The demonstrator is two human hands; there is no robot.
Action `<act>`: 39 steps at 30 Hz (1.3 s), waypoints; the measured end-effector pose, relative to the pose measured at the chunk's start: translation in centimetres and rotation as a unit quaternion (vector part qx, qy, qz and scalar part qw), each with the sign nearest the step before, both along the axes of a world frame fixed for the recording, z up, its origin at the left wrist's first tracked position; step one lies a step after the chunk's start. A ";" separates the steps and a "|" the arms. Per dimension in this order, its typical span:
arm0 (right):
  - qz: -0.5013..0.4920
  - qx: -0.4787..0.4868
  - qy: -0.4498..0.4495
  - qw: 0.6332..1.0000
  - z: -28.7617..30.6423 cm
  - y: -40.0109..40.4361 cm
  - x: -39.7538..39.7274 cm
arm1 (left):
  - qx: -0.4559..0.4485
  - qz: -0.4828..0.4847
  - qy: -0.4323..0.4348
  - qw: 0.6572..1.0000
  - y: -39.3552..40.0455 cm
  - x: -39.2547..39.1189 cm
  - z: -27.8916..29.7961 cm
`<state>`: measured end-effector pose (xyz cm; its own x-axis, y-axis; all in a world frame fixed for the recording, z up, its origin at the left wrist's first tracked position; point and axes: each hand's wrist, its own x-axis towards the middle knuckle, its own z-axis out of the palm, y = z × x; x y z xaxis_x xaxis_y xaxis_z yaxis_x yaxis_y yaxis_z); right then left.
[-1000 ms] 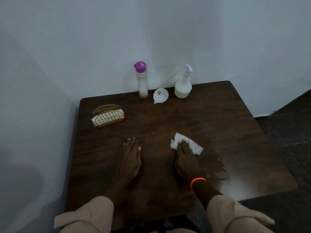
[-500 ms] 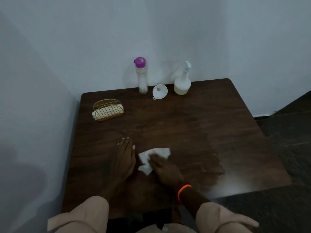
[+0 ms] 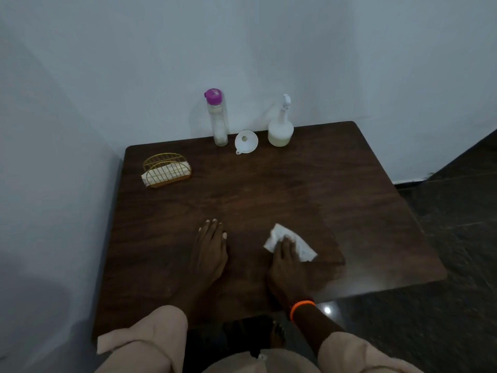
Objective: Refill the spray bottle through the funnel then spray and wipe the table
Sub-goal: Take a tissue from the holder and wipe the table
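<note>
My right hand (image 3: pixel 286 265) presses a crumpled white tissue (image 3: pixel 301 244) flat onto the dark wooden table (image 3: pixel 269 189), near its front middle. A damp patch darkens the wood around the tissue. My left hand (image 3: pixel 211 250) rests flat on the table, fingers straight, a little to the left of the tissue. At the back edge stand a white spray bottle (image 3: pixel 280 129) with pale liquid, a white funnel (image 3: pixel 245 141) lying mouth up, and a tall clear bottle (image 3: pixel 219 119) with a purple cap.
A gold wire holder (image 3: pixel 167 169) with white napkins sits at the table's back left. Pale walls close off the back and left. Dark tiled floor (image 3: pixel 443 265) lies to the right and in front of the table.
My right hand slid the tissue left toward my left hand, then back to the right. My left hand stayed flat in place.
</note>
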<state>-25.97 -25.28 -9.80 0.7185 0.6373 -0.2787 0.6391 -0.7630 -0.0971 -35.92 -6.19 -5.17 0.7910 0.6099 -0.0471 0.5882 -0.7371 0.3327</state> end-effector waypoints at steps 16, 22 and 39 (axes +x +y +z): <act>0.293 0.081 0.039 0.952 1.5 -2.5 -3.9 | 0.039 0.014 0.026 0.999 -1.4 -3.7 -0.5; 0.046 0.088 0.018 0.995 1.3 -8.9 0.9 | 0.016 0.004 -0.016 1.000 -4.1 -1.9 -0.2; 0.194 0.151 0.059 0.968 0.9 -2.7 -8.0 | 0.037 -0.103 -0.047 0.993 -3.6 -4.6 -0.4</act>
